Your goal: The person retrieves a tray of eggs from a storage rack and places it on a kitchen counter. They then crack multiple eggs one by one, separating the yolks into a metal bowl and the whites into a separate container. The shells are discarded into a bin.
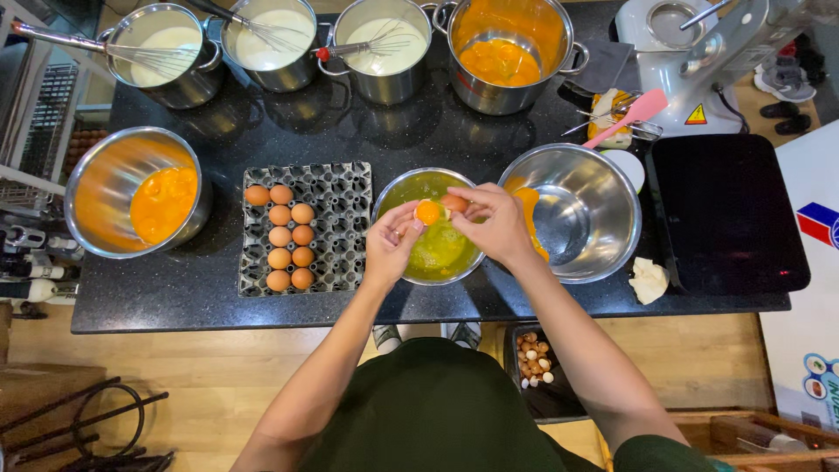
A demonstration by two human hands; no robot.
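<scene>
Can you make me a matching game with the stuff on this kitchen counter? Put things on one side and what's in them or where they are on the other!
Things:
1. left hand
2. egg tray
3. pink spatula
4. big pot

Match with:
A. brown eggs in two rows
B. yolks inside
C. holds a shell half with a yolk
D. lies beside the mixer

Pairs: 1-C, 2-A, 3-D, 4-B

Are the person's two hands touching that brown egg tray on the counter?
Apart. The head view shows the left hand and right hand over the egg-white bowl, clear of the egg tray.
</scene>
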